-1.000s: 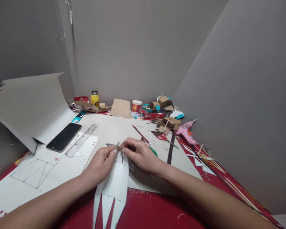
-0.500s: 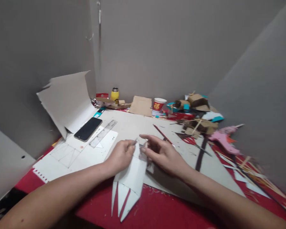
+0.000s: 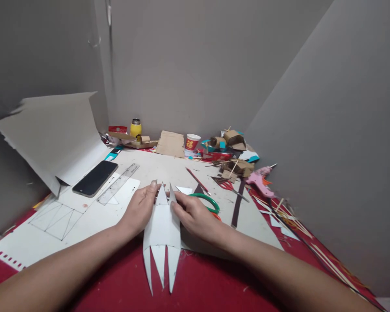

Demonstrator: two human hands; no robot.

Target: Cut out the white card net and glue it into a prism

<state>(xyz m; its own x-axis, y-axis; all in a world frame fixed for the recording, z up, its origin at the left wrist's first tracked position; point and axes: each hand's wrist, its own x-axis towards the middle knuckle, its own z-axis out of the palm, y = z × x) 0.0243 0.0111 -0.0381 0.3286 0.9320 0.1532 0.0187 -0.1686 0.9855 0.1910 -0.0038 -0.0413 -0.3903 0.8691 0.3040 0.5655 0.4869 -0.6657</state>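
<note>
A white paper cut-out (image 3: 162, 229) with pointed tips at both ends lies in front of me, half on the grey board (image 3: 169, 173) and half on the red table (image 3: 201, 286). My left hand (image 3: 139, 210) grips its left edge near the far points, fingers curled on the paper. My right hand (image 3: 193, 216) presses and pinches its right edge. Green-handled scissors (image 3: 208, 201) lie just behind my right hand.
A black phone (image 3: 95, 178) and a clear ruler (image 3: 118, 189) lie at the left on drawn white sheets (image 3: 52, 221). A red pencil (image 3: 198, 181), pink glue gun (image 3: 260, 177), cardboard scraps (image 3: 230, 141), a paper cup (image 3: 192, 142) and a yellow bottle (image 3: 135, 128) line the back. Thin sticks (image 3: 299, 229) lie right.
The metal tool pinched between my fingers a second ago is out of my hands. The cut-out has been laid flat, and both hands now hold its edges. The view swung left, then back.
</note>
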